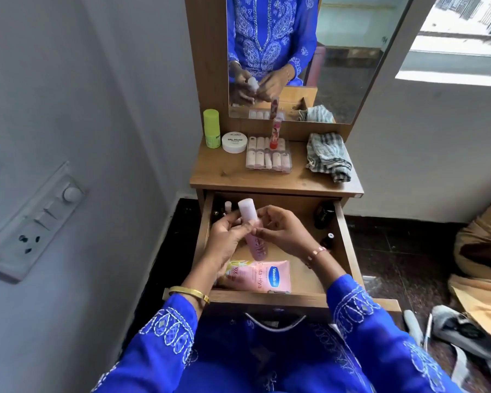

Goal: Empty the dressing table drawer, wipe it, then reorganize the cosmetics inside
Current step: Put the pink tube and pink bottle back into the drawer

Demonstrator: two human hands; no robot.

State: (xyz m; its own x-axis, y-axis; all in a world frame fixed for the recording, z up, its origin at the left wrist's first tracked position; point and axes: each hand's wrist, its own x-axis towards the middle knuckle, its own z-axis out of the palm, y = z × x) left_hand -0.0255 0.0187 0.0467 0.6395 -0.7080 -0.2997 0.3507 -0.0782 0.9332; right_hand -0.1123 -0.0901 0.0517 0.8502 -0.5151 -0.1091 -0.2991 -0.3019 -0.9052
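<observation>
At the centre of the frame, a person in an embroidered blue sleeve holds a pink bottle [253, 231] over the open drawer [349, 245] of a dressing table [219, 177], both hands closed on it. The left hand [227, 236] wraps the bottle's middle from the left; the fingertips of the right hand [281, 231] pinch it from the right at about the same height. The bottle's long axis runs from its pale cap, tilted toward the upper left, down to its base near the lower centre, just above a pink Vaseline pouch [261, 276] lying flat at the drawer's front. Small dark bottles [323, 215] remain along the drawer's right side. On the tabletop above stand a green container [212, 129], a nail polish remover tub [234, 141], a clear case of small tubes [268, 158] and a folded checked cloth [328, 156]. Emptying appears under way; the bottle likely travels upward to the tabletop, and the left hand has the fuller hold.
</observation>
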